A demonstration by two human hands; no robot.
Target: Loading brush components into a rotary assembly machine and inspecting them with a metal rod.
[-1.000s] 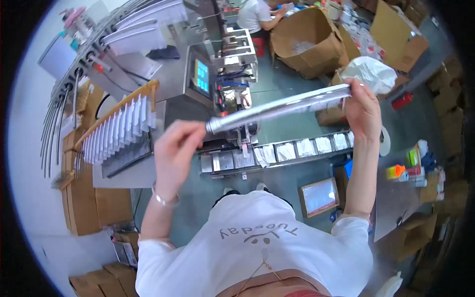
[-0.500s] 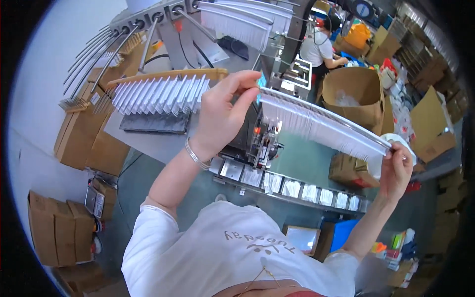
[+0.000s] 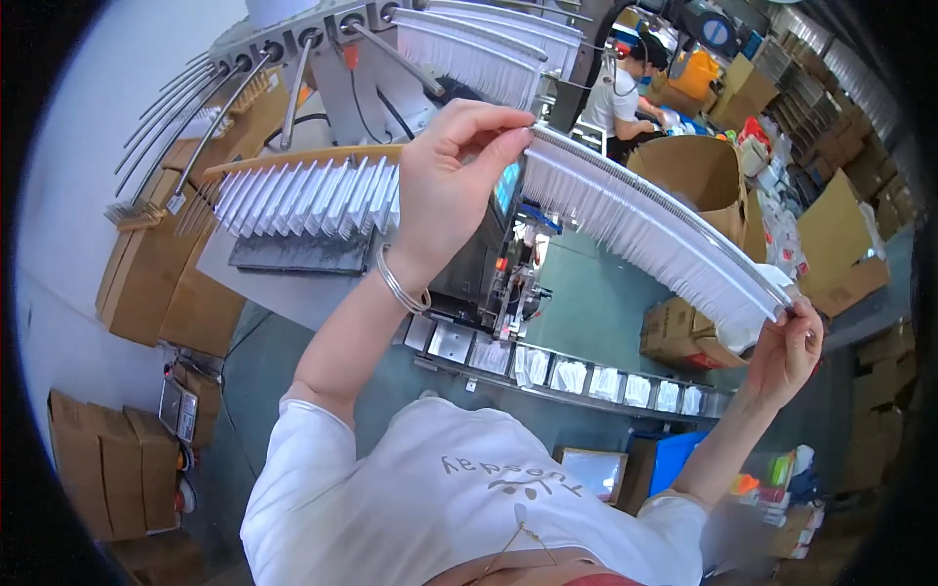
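A long thin metal rod strung with a dense row of thin white pieces (image 3: 635,227) hangs between my hands, sloping down to the right. My left hand (image 3: 451,176) is closed, pinching the rod's upper left end between thumb and fingertips. Its lower right end is in my right hand (image 3: 788,354), whose fingers are curled round the tip. The white pieces dangle close together below the rod; what exactly they are is too small to tell. Behind my left hand, a wooden-backed rack (image 3: 283,161) carries several folded white bundles (image 3: 303,195) on metal prongs.
A metal hub (image 3: 311,41) with radiating rods stands at the upper left; white pieces (image 3: 469,61) hang from some. Below my hands runs a conveyor with white packs in compartments (image 3: 586,381). Cardboard boxes (image 3: 696,168) stand at right, near a seated person (image 3: 618,105).
The rod's left end has risen with my left hand, while my right hand has dropped slightly, so the rod slopes more steeply. Both hands keep their hold.
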